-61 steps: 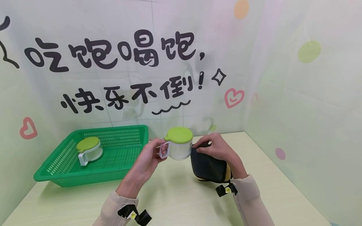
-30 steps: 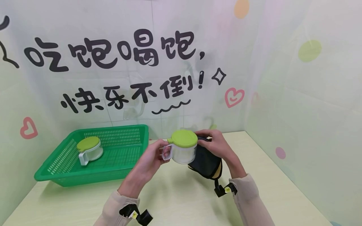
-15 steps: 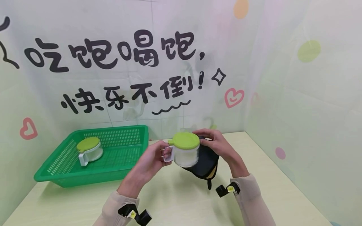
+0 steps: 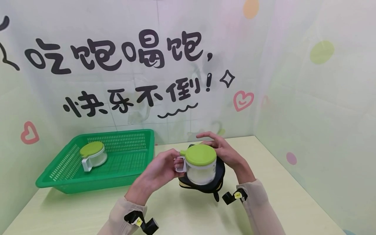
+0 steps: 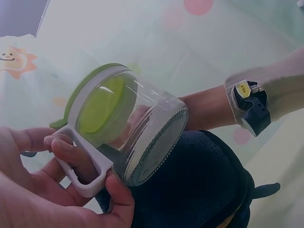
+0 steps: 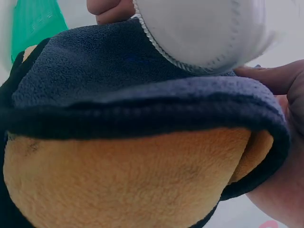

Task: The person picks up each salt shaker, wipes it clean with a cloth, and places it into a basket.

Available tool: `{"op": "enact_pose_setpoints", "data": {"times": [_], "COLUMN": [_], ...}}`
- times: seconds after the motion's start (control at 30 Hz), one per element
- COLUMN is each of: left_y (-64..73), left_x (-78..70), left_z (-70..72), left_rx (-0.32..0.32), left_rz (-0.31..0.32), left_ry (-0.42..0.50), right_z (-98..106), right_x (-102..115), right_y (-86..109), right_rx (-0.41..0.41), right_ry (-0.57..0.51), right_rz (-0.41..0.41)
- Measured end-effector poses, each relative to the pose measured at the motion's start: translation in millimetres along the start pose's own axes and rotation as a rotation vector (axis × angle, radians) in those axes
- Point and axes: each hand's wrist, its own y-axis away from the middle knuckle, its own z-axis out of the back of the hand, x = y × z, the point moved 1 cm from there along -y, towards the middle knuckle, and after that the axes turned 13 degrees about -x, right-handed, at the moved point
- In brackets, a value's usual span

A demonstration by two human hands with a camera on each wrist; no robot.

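Note:
My left hand [image 4: 160, 171] grips the white handle of a clear seasoning jar [image 4: 202, 174] with a green lid. In the left wrist view, fingers pass through the handle loop of the tilted jar [image 5: 156, 137]. A folded cleaning cloth [image 4: 219, 178], navy on one face and tan on the other with black edging, lies behind and under the jar. My right hand [image 4: 227, 155] holds this cloth from the far right, its index finger raised. The right wrist view shows the cloth [image 6: 128, 175] close beneath the jar's base [image 6: 199, 33], with the right thumb [image 6: 270, 78] at its edge.
A green plastic basket [image 4: 88, 182] stands on the left of the pale table [image 4: 182, 215]. Inside it sits a second seasoning jar [image 4: 97, 158] with a green lid. A printed curtain wall [image 4: 188, 65] rises behind the table, and another pale wall [image 4: 317, 124] borders the right.
The jar has moved right and nearer to me in my left hand. The cloth has shifted left, from beside the jar to behind and under it. My right index finger has lifted.

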Motion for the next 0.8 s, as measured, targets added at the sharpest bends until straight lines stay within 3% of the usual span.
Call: {"op": "enact_pose_setpoints", "data": {"times": [0.5,0.8], "left_y": [2.2,1.3], "left_x": [3.4,0.9], "left_z": [-3.8,-3.5], "left_rx": [0.04,0.016], "left_rz": [0.034,0.003], "left_ry": [0.01,-0.015], "right_z": [-5.0,-0.6], "right_x": [-7.9,-8.2], "right_y": [-1.4,-1.5], "right_rx": [0.147,0.062], "right_ry": [-0.021,0.082], "right_rz": [0.069,0.061]}}
